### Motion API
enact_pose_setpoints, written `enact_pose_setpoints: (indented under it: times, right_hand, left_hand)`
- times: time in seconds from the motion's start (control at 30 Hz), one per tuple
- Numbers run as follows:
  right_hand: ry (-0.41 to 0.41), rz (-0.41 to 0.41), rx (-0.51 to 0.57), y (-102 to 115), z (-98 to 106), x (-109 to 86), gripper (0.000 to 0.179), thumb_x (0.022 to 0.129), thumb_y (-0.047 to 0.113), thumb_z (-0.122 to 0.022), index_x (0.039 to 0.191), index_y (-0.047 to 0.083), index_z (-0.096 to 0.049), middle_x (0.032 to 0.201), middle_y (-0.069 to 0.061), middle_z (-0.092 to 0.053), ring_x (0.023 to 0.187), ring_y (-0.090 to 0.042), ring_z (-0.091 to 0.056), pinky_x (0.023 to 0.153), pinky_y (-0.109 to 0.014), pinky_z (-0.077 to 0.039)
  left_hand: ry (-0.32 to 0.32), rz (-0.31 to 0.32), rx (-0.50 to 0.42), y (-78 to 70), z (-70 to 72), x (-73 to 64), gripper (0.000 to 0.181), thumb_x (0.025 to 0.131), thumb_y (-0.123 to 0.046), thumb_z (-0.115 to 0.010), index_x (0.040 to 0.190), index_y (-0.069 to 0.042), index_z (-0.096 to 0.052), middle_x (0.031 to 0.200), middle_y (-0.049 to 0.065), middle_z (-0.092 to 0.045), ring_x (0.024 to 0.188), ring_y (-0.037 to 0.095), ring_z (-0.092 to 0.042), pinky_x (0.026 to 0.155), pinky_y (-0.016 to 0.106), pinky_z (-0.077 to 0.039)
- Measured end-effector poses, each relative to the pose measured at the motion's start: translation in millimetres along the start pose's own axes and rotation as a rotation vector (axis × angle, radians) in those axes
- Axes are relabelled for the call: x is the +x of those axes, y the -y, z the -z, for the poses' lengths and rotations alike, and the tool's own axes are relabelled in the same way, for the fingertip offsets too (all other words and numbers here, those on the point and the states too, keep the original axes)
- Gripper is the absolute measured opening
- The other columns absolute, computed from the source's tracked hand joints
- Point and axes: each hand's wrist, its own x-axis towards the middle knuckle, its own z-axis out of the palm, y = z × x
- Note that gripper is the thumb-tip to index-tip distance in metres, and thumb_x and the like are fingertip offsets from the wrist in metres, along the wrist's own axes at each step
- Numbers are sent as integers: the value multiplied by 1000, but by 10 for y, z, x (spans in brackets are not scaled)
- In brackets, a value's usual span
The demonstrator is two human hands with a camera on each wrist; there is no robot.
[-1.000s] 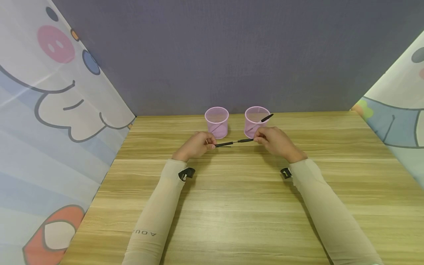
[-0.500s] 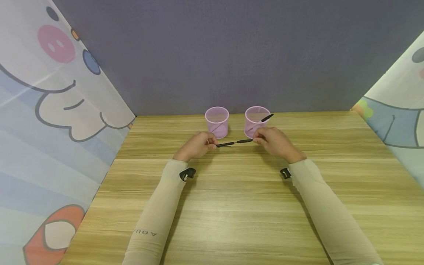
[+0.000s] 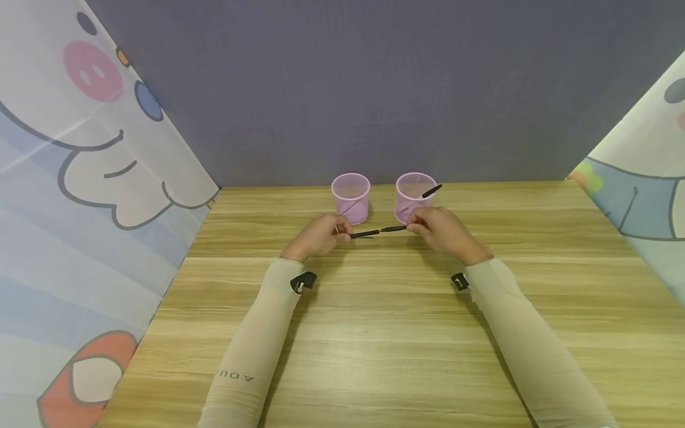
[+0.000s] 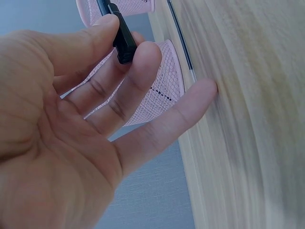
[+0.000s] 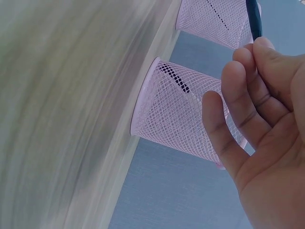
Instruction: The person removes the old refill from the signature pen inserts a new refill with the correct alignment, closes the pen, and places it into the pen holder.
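In the head view my left hand (image 3: 320,235) pinches a black pen barrel (image 3: 365,233). Its clip (image 4: 123,36) shows between thumb and fingers in the left wrist view, where the little finger reaches down to the tabletop. My right hand (image 3: 440,233) pinches a slim black pen piece (image 3: 394,229) by its right end. The two pieces point at each other almost in line, with a narrow gap bridged by a thin tip. A thin dark rod (image 4: 181,38) with a pale end lies on the table beneath my left hand.
Two pink mesh cups stand behind my hands. The left cup (image 3: 350,202) has a thin rod leaning inside. From the right cup (image 3: 414,195) a black-ended pen (image 3: 431,191) pokes over the rim. Behind the wooden table (image 3: 364,356) rises a grey panel (image 3: 342,89).
The right hand has shifted slightly left and the left hand slightly right, bringing the two pen pieces closer, so less of the thin tip shows between them. Both grips stay the same.
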Motion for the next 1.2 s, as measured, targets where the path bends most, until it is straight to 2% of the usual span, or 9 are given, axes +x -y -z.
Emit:
enact_pose_setpoints:
  times: [0.6, 1.2]
  right_hand:
    - [5, 7, 8, 30, -9, -1, 7, 95, 14, -72, 91, 9, -69, 78, -1, -67, 72, -17, -58, 71, -39, -48]
    - [-7, 22, 9, 16, -9, 8, 7, 95, 15, -72, 91, 10, -69, 78, 0, -67, 72, -16, -58, 71, -38, -48]
  left_hand:
    - [2, 6, -17, -4, -5, 4, 4, 97, -7, -68, 98, -5, -72, 90, 8, -72, 85, 21, -65, 75, 29, -52]
    - [1, -1, 3, 7, -25, 29, 4, 96, -7, -69, 98, -5, -72, 89, 6, -71, 84, 18, -64, 75, 28, -52]
